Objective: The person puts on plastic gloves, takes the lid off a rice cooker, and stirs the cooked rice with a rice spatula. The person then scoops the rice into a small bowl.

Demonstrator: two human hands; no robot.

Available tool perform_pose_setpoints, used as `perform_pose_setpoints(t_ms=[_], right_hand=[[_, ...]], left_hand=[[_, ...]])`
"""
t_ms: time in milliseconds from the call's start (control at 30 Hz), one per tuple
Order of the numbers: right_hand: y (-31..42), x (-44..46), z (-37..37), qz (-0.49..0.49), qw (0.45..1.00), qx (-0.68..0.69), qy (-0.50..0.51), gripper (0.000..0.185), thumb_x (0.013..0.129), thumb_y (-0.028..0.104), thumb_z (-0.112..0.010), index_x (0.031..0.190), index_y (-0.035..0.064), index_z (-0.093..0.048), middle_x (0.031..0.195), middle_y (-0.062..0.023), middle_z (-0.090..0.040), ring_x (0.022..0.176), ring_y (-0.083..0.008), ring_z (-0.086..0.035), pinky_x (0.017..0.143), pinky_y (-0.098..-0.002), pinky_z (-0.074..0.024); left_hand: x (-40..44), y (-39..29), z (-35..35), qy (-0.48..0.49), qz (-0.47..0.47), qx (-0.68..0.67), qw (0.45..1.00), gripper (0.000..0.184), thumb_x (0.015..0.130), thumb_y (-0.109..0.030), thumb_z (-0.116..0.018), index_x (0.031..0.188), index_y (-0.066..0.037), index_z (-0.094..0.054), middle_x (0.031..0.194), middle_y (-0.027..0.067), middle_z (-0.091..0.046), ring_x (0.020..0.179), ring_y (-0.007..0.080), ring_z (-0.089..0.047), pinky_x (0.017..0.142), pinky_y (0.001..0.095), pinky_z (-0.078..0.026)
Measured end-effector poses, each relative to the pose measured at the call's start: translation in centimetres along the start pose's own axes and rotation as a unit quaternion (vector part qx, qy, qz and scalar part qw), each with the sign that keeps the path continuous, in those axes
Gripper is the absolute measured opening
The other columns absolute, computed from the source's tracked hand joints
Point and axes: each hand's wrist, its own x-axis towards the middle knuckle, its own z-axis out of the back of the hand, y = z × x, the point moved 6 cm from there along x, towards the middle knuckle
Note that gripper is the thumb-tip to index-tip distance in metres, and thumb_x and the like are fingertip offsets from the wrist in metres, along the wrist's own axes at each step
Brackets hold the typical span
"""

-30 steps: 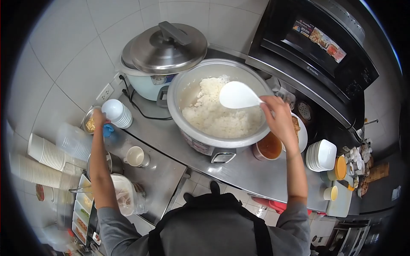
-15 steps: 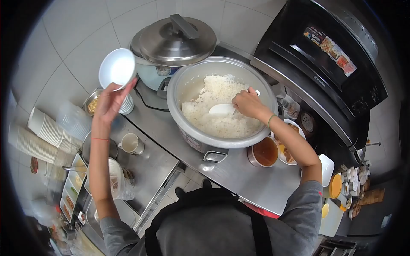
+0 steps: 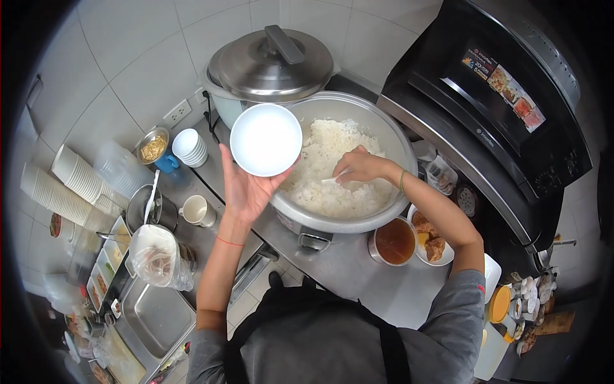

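Observation:
A white bowl (image 3: 265, 139) rests in my left hand (image 3: 251, 195), its inside facing up toward me and looking bare. It overlaps the left rim of a large rice cooker pot (image 3: 398, 137). Inside the pot lies a heap of cooked white rice (image 3: 339, 144). My right hand (image 3: 366, 165) is over the rice, fingers closed around a white rice paddle (image 3: 332, 180). The paddle's blade is mostly hidden, dipped into the rice or turned edge-on; I cannot tell which.
Behind the pot stands another cooker with a metal lid (image 3: 281, 67). A black microwave (image 3: 486, 109) leans in at right. Near the front right are a pot of brown sauce (image 3: 394, 242) and a dish of meat (image 3: 435, 248). A mug (image 3: 199, 211) and stacked bowls (image 3: 190, 148) stand left.
My left hand has brought the bowl rightward and down, from beside the lidded cooker to the pot's rim. My right hand has shifted slightly, and less of the paddle shows. The view has tilted somewhat.

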Motion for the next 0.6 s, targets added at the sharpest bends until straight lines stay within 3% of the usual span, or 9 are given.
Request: perform_pose_setpoints(t_ms=[33, 133, 233, 333, 367, 467, 500, 600], right_hand=[[-0.2, -0.1, -0.1, 0.004, 1.000, 0.019, -0.007, 0.020, 0.077, 0.027, -0.062, 0.088, 0.0122, -0.070, 0.074, -0.0026, -0.067, 0.075, -0.0188, -0.061, 0.086, -0.0334, -0.0304], [-1.2, -0.2, 0.0, -0.034, 0.995, 0.088, 0.032, 0.021, 0.077, 0.027, -0.063, 0.088, 0.0103, -0.070, 0.070, -0.0016, -0.066, 0.070, -0.0158, -0.061, 0.081, -0.0304, -0.0368], [-2.0, -1.3, 0.3, -0.078, 0.985, 0.151, 0.032, 0.022, 0.077, 0.026, -0.063, 0.088, 0.0081, -0.070, 0.070, -0.0017, -0.066, 0.069, -0.0130, -0.060, 0.074, -0.0285, -0.0424], [-2.4, -3.3, 1.8, -0.111, 0.975, 0.194, -0.023, 0.022, 0.076, 0.025, -0.064, 0.088, 0.0068, -0.069, 0.070, -0.0026, -0.065, 0.068, -0.0119, -0.060, 0.071, -0.0283, -0.0442], [-2.4, -4.0, 2.3, -0.120, 0.970, 0.207, -0.045, 0.022, 0.076, 0.025, -0.064, 0.088, 0.0066, -0.069, 0.069, -0.0029, -0.065, 0.068, -0.0118, -0.060, 0.071, -0.0285, -0.0444], [-3.0, -5.0, 3.7, -0.094, 0.970, 0.211, -0.072, 0.021, 0.079, 0.016, -0.063, 0.089, -0.0017, -0.066, 0.071, -0.0052, -0.064, 0.067, -0.0109, -0.059, 0.063, -0.0250, -0.0449], [-3.2, -5.3, 4.5, -0.104, 0.970, 0.199, -0.096, 0.021, 0.079, 0.019, -0.063, 0.087, 0.0001, -0.066, 0.071, -0.0057, -0.065, 0.068, -0.0120, -0.060, 0.066, -0.0273, -0.0447], [-0.9, -6.4, 6.8, -0.164, 0.961, 0.115, -0.192, 0.019, 0.077, 0.021, -0.062, 0.084, 0.0037, -0.068, 0.071, -0.0069, -0.065, 0.072, -0.0163, -0.060, 0.075, -0.0339, -0.0430]], left_hand=[[-0.1, 0.1, 0.1, -0.002, -0.003, -0.009, 1.000, 0.075, 0.089, -0.059, -0.034, 0.138, -0.004, -0.020, 0.134, 0.0220, -0.036, 0.117, 0.0421, -0.044, 0.092, 0.0451, -0.049], [-0.5, 0.0, 0.7, 0.022, 0.029, -0.019, 0.999, 0.075, 0.089, -0.060, -0.033, 0.139, -0.006, -0.019, 0.135, 0.0206, -0.036, 0.119, 0.0389, -0.044, 0.092, 0.0472, -0.048], [-1.3, -1.9, 0.3, 0.083, -0.007, 0.011, 0.996, 0.074, 0.088, -0.057, -0.039, 0.139, -0.006, -0.020, 0.136, 0.0209, -0.035, 0.120, 0.0364, -0.044, 0.090, 0.0504, -0.049], [-2.3, -3.6, 0.8, 0.036, -0.020, 0.122, 0.992, 0.071, 0.088, -0.051, -0.045, 0.139, -0.007, -0.021, 0.136, 0.0196, -0.036, 0.119, 0.0366, -0.045, 0.087, 0.0531, -0.050], [-2.2, -3.7, 1.0, 0.014, 0.005, 0.133, 0.991, 0.067, 0.086, -0.037, -0.054, 0.139, -0.014, -0.020, 0.136, 0.0173, -0.034, 0.119, 0.0357, -0.045, 0.085, 0.0533, -0.050], [-2.0, -2.3, -1.2, -0.036, -0.017, 0.270, 0.962, 0.067, 0.084, -0.024, -0.057, 0.138, -0.021, -0.019, 0.136, 0.0154, -0.031, 0.119, 0.0345, -0.044, 0.086, 0.0519, -0.049], [-1.6, -0.9, -1.4, -0.040, 0.020, 0.292, 0.955, 0.068, 0.082, -0.024, -0.059, 0.137, -0.028, -0.019, 0.137, 0.0108, -0.029, 0.121, 0.0326, -0.041, 0.088, 0.0513, -0.048], [-0.3, 4.1, -1.3, -0.051, 0.068, 0.274, 0.958, 0.068, 0.083, -0.023, -0.058, 0.136, -0.027, -0.016, 0.136, 0.0108, -0.028, 0.121, 0.0319, -0.040, 0.088, 0.0509, -0.048]])
